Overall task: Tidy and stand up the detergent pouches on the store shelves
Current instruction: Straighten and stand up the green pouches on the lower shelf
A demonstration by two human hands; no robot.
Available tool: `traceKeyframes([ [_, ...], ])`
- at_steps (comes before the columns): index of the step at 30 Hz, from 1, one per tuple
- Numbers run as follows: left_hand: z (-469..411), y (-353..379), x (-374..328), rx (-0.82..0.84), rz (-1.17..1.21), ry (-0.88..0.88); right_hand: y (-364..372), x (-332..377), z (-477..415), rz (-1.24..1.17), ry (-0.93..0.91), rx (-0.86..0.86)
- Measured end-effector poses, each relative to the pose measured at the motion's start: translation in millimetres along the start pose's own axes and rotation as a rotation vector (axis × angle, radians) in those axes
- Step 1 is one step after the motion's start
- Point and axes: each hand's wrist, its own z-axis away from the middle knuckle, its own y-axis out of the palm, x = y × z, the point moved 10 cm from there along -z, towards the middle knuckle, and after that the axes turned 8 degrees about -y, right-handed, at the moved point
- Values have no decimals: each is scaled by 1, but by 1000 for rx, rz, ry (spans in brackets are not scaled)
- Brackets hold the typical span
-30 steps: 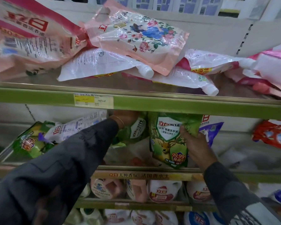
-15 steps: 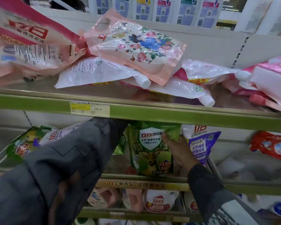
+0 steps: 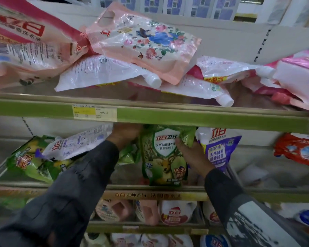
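Pouch in play: the green pouch [image 3: 165, 157] w/ the deer print stands on the middle shelf [image 3: 221, 187]. Its long axis is vertical, its base sits near the front lip, and its top is tucked just under the green rail [image 3: 185, 120] of the shelf above. It sits between the two hands, and the right hand [image 3: 193, 155] is the one that has it. The thumb [image 3: 179, 142] presses the front of the upper-right corner and the other fingers curl round the edge behind, so it's a firm pinch. The purple pouch [image 3: 221, 150] stands upright just beside that hand on its far side, approx. touching it.

The left hand [image 3: 126, 133] is up at the pouch's top-left corner. Its fingers are hidden under the rail and behind the pouch, so I can't tell whether it grips or only steadies.

Probably the pouch is being seated upright next to the purple one – it looks soft and top-heavy, so it may slump fwd on release.

Fallen stock lies left of the left arm: a white-and-purple pouch [image 3: 75, 142] lies flat, long axis approx. horizontal, across toppled green pouches [image 3: 25, 161]. The left hand is the nearer one for those.
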Motion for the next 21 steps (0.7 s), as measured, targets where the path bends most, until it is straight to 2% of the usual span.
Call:
traceKeyframes([
  [2,18,14,13,65,97,109,1,-9,1,-60,38,-69],
  [4,21,46,46,250,153,59,4,-12,4,-99,78,-133],
  [5,19,58,64,285,123,23,6,-12,6,-114,89,-150],
  [10,10,62,59,228,33,101,15,-13,8,-237,131,-203],
  [13,-1,65,55,257,-120,126,22,-17,3,-300,147,-251],
  [17,-20,57,59,220,-276,112,26,-17,-7,-289,162,-249],
  [21,-29,57,58,126,-255,149,17,-9,-12,-187,153,-224],
])
